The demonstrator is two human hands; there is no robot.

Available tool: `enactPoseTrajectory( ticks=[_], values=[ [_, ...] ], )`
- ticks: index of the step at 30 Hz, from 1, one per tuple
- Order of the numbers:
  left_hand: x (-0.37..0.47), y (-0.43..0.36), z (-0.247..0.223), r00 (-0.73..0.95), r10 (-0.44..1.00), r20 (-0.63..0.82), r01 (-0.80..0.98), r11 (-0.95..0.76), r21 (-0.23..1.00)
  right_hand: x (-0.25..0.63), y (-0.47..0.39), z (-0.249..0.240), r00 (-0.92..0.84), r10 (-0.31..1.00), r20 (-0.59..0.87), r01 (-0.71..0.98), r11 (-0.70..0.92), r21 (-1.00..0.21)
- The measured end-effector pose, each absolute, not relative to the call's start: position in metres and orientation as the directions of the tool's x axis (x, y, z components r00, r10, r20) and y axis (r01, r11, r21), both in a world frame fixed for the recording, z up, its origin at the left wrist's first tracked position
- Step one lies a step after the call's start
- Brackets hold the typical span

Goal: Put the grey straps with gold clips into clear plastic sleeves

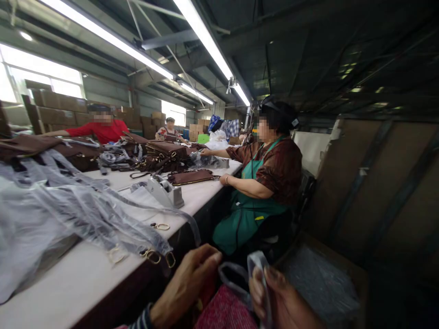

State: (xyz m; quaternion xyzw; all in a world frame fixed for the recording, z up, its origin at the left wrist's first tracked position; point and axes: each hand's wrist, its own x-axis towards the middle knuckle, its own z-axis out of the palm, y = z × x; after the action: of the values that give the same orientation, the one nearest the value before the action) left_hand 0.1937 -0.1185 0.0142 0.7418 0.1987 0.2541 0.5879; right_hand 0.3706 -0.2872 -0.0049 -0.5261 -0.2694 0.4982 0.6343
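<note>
Near the bottom centre, my left hand [190, 278] is closed, its fingers curled down beside a plastic-wrapped strap; what it grips is hidden. To its right, my right hand [274, 290] pinches a loop of the plastic-wrapped strap [257, 261] between thumb and fingers. The strap curves between both hands above a red woven cloth [226, 310] on my lap. On the white table [133, 269] to the left lie several plastic-wrapped straps [103, 212] with gold clasps [152, 257] at the table edge.
A grey tape dispenser [164, 192] stands on the table near brown bags [190, 177]. A person in a green apron [240, 219] sits across on the right, hands at the bags. Two people are farther back. A box with clear plastic [318, 283] stands at lower right.
</note>
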Motion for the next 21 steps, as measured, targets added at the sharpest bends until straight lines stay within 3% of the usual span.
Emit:
enactPoseTrajectory(
  ticks=[2, 5, 11, 17, 21],
  values=[
    [0.180, -0.109, 0.037, 0.774, 0.608, 0.180, -0.028, -0.251, 0.968, 0.364, -0.245, 0.003, 0.410, 0.912, -0.024, -0.566, 0.233, -0.791],
    [0.169, -0.105, 0.063, 0.794, 0.578, 0.186, -0.077, -0.208, 0.975, 0.349, -0.189, 0.022, 0.440, 0.897, 0.049, -0.632, 0.348, -0.692],
    [0.168, -0.091, 0.069, 0.767, 0.604, 0.215, -0.175, -0.126, 0.977, 0.333, -0.134, 0.059, 0.382, 0.891, 0.245, -0.348, 0.384, -0.855],
    [0.155, -0.069, 0.068, 0.765, 0.637, 0.095, -0.157, 0.042, 0.987, 0.332, -0.111, 0.075, 0.217, 0.934, 0.285, -0.195, 0.327, -0.925],
    [0.142, -0.058, 0.076, 0.744, 0.659, 0.109, -0.148, 0.003, 0.989, 0.327, -0.108, 0.079, 0.236, 0.931, 0.279, -0.149, 0.318, -0.936]
  ],
)
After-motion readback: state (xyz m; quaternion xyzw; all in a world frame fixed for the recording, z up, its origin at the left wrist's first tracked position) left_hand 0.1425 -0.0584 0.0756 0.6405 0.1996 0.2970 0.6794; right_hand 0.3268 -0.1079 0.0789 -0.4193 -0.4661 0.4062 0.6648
